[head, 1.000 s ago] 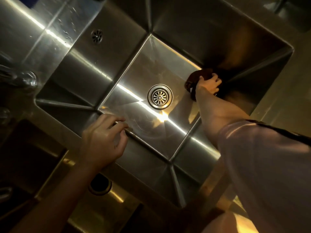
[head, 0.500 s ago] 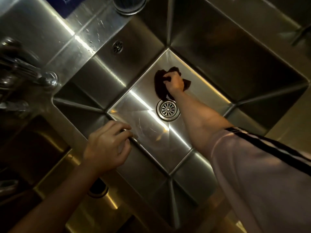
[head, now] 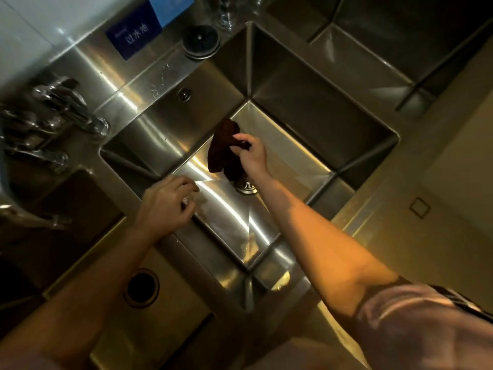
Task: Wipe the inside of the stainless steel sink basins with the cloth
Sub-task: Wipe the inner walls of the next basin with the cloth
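Note:
A deep stainless steel sink basin (head: pixel 320 121) fills the middle of the head view. My right hand (head: pixel 252 156) reaches down into it and pinches a dark brown cloth (head: pixel 222 148), which hangs bunched over the basin floor just left of the hand. The cloth and my wrist partly cover the round drain (head: pixel 246 186). My left hand (head: pixel 166 204) rests with curled fingers on the basin's near-left rim and holds nothing.
Chrome taps (head: pixel 53 121) stand at the left above a darker basin (head: pixel 66 209). A round strainer plug (head: pixel 200 41) lies on the back ledge beside a blue sign (head: pixel 133 36). Another basin (head: pixel 386 36) lies at the top right. A round hole (head: pixel 142 287) opens in the near ledge.
My right hand carried the cloth from the basin's far right corner leftward across the floor to beside the drain, and now lifts it bunched. My left hand stayed on the rim.

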A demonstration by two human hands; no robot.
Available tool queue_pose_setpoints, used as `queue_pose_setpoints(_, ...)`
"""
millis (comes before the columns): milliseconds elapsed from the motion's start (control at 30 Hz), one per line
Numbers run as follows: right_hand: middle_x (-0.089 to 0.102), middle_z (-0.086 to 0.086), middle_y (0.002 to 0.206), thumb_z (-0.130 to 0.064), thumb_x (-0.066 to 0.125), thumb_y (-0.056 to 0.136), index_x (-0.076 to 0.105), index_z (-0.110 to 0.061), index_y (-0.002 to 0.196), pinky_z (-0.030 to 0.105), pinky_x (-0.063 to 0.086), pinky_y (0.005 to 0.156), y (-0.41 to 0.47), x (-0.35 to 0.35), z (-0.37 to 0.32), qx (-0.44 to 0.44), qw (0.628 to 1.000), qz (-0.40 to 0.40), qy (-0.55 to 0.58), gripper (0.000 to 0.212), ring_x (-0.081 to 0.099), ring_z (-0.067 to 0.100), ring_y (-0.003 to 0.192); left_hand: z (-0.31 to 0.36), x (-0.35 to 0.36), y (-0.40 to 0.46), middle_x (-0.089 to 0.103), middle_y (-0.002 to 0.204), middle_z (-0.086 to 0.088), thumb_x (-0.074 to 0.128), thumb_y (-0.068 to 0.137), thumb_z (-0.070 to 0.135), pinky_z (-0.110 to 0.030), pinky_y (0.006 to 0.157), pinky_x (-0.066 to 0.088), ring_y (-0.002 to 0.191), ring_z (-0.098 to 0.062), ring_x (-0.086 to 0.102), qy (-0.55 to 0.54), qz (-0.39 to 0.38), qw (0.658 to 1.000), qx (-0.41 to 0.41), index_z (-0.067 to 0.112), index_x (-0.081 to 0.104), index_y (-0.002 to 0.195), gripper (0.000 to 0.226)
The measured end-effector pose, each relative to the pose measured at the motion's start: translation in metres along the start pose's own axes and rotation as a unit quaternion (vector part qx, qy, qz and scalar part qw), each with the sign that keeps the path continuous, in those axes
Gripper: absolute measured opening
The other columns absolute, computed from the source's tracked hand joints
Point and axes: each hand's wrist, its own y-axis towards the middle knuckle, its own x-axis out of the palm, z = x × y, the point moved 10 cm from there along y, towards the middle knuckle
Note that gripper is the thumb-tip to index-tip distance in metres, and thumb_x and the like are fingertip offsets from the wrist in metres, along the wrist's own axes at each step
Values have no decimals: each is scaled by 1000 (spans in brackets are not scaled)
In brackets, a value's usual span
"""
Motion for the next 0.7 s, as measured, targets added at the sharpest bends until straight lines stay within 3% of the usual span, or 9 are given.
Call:
queue_pose_setpoints(133, 58, 16, 119, 3, 68, 79, 69, -8, 105, 40, 41, 106, -55, -21, -14, -7, 1000, -23, -13, 29, 55, 27, 113, 5, -9, -3, 67, 104, -6, 42, 81, 33, -35, 70, 50, 89, -28, 63, 18, 25, 999, -16, 12, 71, 98, 40)
queue_pose_setpoints(300, 62, 8, 110, 0, 72, 76, 71, -12, 102, 44, 42, 104, -114, -47, -18, -28, 999, -11, -38, 29, 57, 25, 109, 22, -6, -6, 69, 93, -15, 45, 82, 27, -43, 81, 50, 84, -35, 64, 115, -3, 993, 21, 5, 72, 92, 36)
queue_pose_setpoints(433, 59, -5, 100, -2, 72, 77, 70, -23, 95, 41, 45, 102, -158, -67, -23, -44, 999, 1, -28, 28, 59, 20, 104, 29, -11, -16, 64, 113, -16, 55, 87, 24, -47, 104, 32, 108, -34, 57, 103, -2, 994, -41, 8, 68, 110, 31)
queue_pose_setpoints(500, 59, -6, 98, -2, 72, 78, 69, -26, 94, 34, 46, 98, -174, -76, -30, -62, 998, 3, -23, 29, 58, 16, 100, 32, -20, -28, 60, 121, -13, 57, 88, 27, -46, 108, 25, 116, -30, 52, 70, 24, 993, -87, 13, 64, 117, 33)
queue_pose_setpoints(633, 59, -7, 100, -3, 71, 80, 68, -28, 95, 6, 40, 82, -201, -91, -54, -101, 995, -2, -20, 29, 55, 7, 95, 52, -51, -62, 56, 126, -11, 57, 89, 26, -46, 108, 26, 119, -29, 49, 17, 100, 985, -136, 14, 60, 122, 35)
queue_pose_setpoints(700, 60, -5, 102, -4, 70, 80, 67, -29, 95, 5, 39, 79, -213, -101, -66, -117, 993, 8, -20, 30, 54, 7, 94, 63, -63, -76, 56, 126, -11, 57, 89, 26, -45, 106, 28, 119, -29, 48, -4, 123, 982, -140, 14, 59, 122, 35)
